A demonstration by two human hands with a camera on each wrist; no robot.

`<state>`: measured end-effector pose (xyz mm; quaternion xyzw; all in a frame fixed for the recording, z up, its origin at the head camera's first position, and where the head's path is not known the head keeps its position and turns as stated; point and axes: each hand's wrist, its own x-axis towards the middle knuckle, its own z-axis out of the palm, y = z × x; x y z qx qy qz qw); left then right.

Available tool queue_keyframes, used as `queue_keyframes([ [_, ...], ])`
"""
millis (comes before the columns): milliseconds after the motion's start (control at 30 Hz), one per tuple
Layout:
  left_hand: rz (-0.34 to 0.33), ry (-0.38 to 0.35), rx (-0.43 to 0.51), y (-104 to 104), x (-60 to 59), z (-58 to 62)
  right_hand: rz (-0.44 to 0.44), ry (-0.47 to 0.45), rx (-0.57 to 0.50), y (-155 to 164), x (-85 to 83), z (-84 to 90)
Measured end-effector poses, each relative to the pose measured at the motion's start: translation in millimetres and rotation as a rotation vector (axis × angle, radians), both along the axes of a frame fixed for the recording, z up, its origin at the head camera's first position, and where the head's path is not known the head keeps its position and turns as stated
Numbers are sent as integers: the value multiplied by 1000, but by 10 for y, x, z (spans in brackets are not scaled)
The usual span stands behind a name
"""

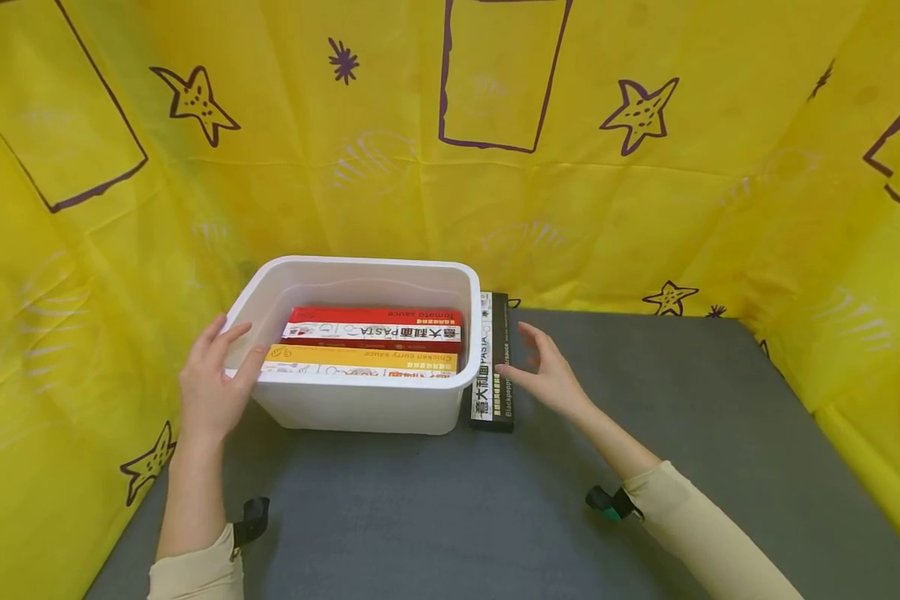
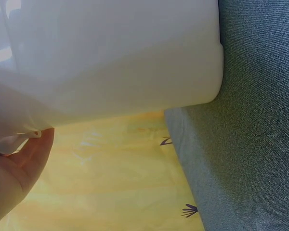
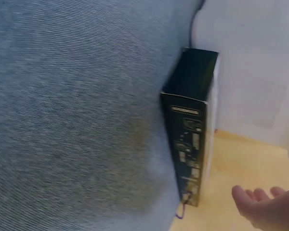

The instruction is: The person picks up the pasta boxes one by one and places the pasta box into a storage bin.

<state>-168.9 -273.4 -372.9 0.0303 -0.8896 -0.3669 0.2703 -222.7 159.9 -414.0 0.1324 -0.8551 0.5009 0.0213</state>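
Note:
A white plastic bin stands on the dark grey tabletop, holding a red tomato sauce pasta box and a yellow chicken curry sauce pasta box. My left hand grips the bin's rim at its near left corner; in the left wrist view a finger lies outside, under the rim. Along the bin's right side stands a black-and-white black pepper sauce pasta box, on its narrow edge. My right hand hovers just right of this box with fingers spread, holding nothing. The right wrist view shows that hand apart from the black box.
Yellow cloth with drawn starfish hangs round the back and sides of the tabletop. The bin stands toward the back left, near the cloth. Grey surface extends in front of the bin and right of the black box.

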Motion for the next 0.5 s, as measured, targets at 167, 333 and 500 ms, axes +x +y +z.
queue_keyframes([
  [167, 1, 11, -2, 6, -1, 4, -7, -71, -29, 5, 24, -88],
  [333, 2, 9, 1, 2, -1, 3, 0, -141, -27, -21, 55, -235],
  [500, 4, 10, -6, -3, -6, -7, -27, -205, -14, -76, 104, -359],
])
